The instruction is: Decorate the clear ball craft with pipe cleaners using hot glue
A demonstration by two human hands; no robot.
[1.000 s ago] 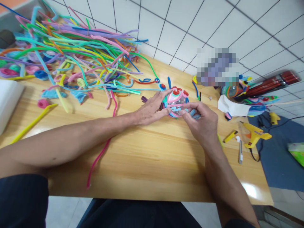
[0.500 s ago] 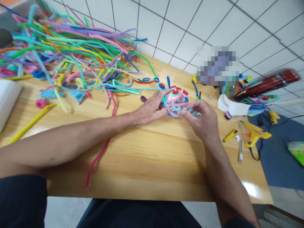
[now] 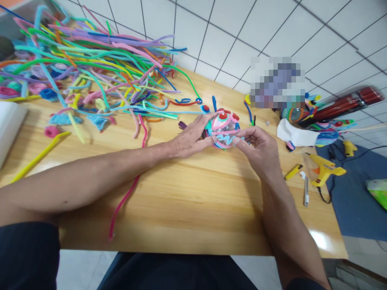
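Observation:
A round, clear ornament (image 3: 227, 127) trimmed with pink, red and blue pipe cleaner stands on the wooden table. My left hand (image 3: 193, 137) grips its left side, thumb at the lower front and fingers over the top. A zigzag light blue pipe cleaner (image 3: 225, 139) lies across the front of the ornament. Its right end is pinched between the thumb and fingers of my right hand (image 3: 256, 147), close to the ornament's right side. A dark purple tuft (image 3: 182, 125) shows left of my left hand.
A heap of colourful pipe cleaners (image 3: 99, 56) fills the back left. A pink strand (image 3: 130, 193) passes under my left forearm. To the right are a yellow glue gun (image 3: 326, 170), a yellow cutter (image 3: 293, 172), a grey knife (image 3: 306, 192) and a dark red cylinder (image 3: 350, 104).
My right fingers have shifted slightly, and the zigzag strand now lies closer against the front of the ornament, with less of it sticking out at the right. My left hand stays in place.

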